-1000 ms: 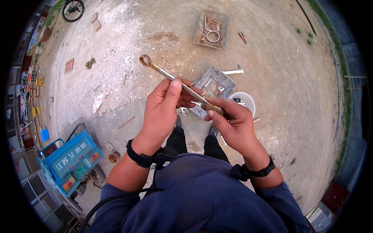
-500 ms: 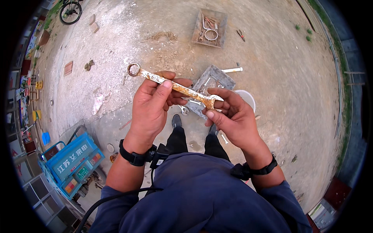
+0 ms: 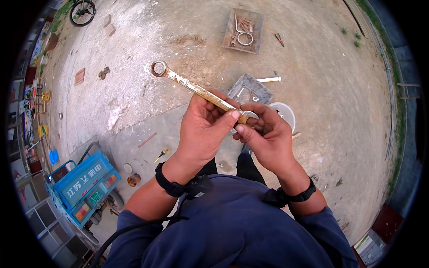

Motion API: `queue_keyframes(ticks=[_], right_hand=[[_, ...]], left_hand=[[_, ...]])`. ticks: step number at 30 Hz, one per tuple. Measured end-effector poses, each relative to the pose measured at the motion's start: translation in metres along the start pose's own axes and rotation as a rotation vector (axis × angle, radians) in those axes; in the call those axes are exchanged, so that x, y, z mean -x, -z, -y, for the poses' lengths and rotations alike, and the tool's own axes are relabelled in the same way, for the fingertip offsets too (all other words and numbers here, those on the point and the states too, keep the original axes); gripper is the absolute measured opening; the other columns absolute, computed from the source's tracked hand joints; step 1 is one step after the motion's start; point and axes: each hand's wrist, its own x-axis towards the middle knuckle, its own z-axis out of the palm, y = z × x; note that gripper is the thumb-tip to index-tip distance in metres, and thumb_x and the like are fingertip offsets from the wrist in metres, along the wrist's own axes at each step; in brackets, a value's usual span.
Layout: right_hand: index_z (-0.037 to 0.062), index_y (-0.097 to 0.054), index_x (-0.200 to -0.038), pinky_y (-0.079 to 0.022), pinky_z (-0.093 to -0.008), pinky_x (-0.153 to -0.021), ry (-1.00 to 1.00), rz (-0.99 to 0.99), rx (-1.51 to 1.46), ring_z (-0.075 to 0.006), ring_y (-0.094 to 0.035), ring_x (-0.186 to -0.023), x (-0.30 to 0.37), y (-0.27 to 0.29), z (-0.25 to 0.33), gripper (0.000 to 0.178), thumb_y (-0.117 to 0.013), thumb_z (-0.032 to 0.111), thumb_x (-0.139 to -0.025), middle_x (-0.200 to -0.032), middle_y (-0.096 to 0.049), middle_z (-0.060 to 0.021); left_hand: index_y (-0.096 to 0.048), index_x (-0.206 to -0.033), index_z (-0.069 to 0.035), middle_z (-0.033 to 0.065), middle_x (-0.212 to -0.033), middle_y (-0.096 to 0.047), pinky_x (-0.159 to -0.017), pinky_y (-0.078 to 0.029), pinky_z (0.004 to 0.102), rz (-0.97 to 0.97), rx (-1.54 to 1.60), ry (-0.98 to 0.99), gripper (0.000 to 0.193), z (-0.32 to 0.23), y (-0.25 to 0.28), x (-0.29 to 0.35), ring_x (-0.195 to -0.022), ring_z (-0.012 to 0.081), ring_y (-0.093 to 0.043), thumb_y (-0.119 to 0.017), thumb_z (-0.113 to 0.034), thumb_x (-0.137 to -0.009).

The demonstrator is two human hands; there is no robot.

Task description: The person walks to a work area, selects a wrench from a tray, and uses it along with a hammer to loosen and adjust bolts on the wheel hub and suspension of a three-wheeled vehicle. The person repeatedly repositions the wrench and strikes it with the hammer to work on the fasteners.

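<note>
A rusty combination wrench [image 3: 193, 88] is held up in front of me, slanting from its ring end at upper left down to its open jaw at lower right. My left hand [image 3: 204, 127] is closed round the shank close to the jaw, thumb on top. The fingers of my right hand [image 3: 267, 134] pinch the jaw end, partly covering it. Both thumbs lie almost side by side there. Below the hands, a grey tray [image 3: 264, 94] with smaller wrenches rests on the ground, partly hidden, beside a white bucket [image 3: 290, 117].
Farther off stands a rusty metal tray [image 3: 226, 39] of tools, with pliers [image 3: 279, 39] lying to its right. A white tube [image 3: 270, 79] lies by the grey tray. At left are a blue three-wheeled truck [image 3: 85, 187], a rusty can [image 3: 133, 180] and a screwdriver [image 3: 161, 154].
My left hand has slid along the wrench toward the jaw, next to my right hand. The ring end has risen slightly and moved a little right; more of the shank is bare.
</note>
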Motion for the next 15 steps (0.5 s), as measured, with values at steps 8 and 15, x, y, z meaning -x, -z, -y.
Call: queue_keyframes(ticks=[8,15], right_hand=[[-0.0036,-0.049,-0.128,-0.055,-0.0244,-0.072,-0.043,0.028,-0.032,-0.0142,-0.068,-0.084,0.002,0.003,-0.003,0.041,-0.066,0.002,-0.092,-0.110,-0.068,-0.0141],[-0.0073,-0.050,-0.127,-0.056,-0.0247,-0.078,-0.066,0.016,-0.057,-0.0121,-0.067,-0.091,0.005,-0.001,-0.003,0.040,-0.065,-0.002,-0.091,-0.115,-0.066,-0.0105]], left_hand=[[-0.053,-0.116,0.000,0.0120,-0.101,-0.069,-0.072,-0.055,0.0262,-0.016,-0.124,0.028,0.020,-0.004,0.007,0.001,-0.086,0.0130,-0.066,-0.056,-0.011,-0.099],[-0.055,-0.113,0.000,0.0120,-0.099,-0.069,-0.070,-0.055,0.0255,-0.030,-0.060,0.128,0.023,-0.009,0.011,-0.002,-0.082,0.0129,-0.066,-0.050,-0.020,-0.103]])
